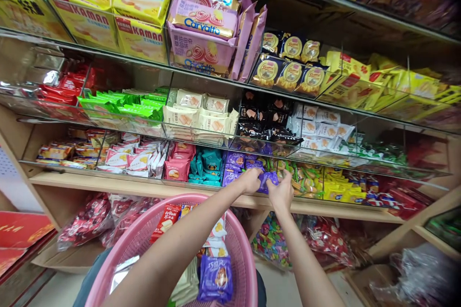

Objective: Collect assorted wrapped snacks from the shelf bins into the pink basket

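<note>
Both my arms reach across the basket to the lowest glass-fronted shelf row. My left hand (pixel 253 181) has its fingers curled against the left side of some purple snack packets (pixel 267 180). From the right, my right hand (pixel 282 193) grips the same packets, its thumb and fingers around their edge. How many packets are between the hands cannot be made out. More purple packets (pixel 234 160) stand in the compartment just left of my hands. Below my arms is a pink plastic basket (pixel 248 244), holding a purple packet (pixel 216 276), a red packet (pixel 165 223) and other snacks.
Teal packets (pixel 206 165) and yellow packets (pixel 342 188) fill nearby compartments. Glass dividers and a wooden ledge (pixel 144 187) edge the row. Higher shelves hold lilac biscuit packs (pixel 201 47) and yellow packs (pixel 142 2). Bags of colourful sweets (pixel 272 239) lie beneath the shelf.
</note>
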Motion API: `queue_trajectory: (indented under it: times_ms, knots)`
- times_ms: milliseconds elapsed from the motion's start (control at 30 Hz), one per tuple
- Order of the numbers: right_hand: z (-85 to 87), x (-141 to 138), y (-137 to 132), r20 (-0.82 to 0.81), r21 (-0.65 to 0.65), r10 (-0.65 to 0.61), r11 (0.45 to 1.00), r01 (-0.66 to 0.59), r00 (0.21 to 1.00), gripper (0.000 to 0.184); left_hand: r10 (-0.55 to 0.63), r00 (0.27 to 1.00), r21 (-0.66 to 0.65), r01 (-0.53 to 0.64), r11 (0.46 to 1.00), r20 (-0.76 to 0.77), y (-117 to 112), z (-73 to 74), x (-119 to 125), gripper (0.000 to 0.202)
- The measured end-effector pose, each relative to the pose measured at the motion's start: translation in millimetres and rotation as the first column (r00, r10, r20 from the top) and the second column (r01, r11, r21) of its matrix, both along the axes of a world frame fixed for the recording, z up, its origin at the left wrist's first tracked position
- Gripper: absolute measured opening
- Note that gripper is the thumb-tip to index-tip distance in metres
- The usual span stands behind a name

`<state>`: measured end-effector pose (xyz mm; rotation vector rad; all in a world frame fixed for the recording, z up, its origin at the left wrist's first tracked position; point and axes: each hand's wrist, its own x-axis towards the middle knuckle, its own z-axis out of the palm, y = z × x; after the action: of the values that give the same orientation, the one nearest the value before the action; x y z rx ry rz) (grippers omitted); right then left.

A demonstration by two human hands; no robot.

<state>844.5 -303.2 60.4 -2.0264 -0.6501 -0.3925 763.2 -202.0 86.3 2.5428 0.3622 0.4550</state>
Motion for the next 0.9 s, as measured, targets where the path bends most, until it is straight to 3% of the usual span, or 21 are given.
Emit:
queue_trajectory:
  times_ms: [300,567,700,833,900]
  knots:
    - [-14.1,6.0,-8.4,-0.261,0.298,0.053,0.954,0.028,0.964,0.069,0.021,0.998,0.035,-0.023,0.999,0.052,0.6,-8.8,4.4,0.035]
    - [-17.9,-13.2,-25.2,-0.541,0.644,0.389,0.762,0.07,0.745,0.079,-0.009,0.996,0.082,0.001,0.997,0.09,-16.5,-7.9,-23.8,0.042]
    - [-14.4,-33.0,-50.9,-0.577,0.72,0.514,0.688,0.097,0.635,0.07,-0.053,0.988,0.1,0.039,0.994,0.146,-35.2,4.7,-59.0,0.049]
    - [-12.6,-67.3,-81.5,-0.597,0.77,0.64,0.627,0.121,0.485,0.051,-0.046,0.971,0.1,0.022,0.995,0.237,-72.6,18.4,-120.5,0.053]
    - [-16.1,-89.0,-95.1,-0.622,0.767,0.676,0.627,0.135,0.394,0.044,-0.008,0.973,0.072,-0.009,0.997,0.23,-97.6,15.2,-153.8,0.054]
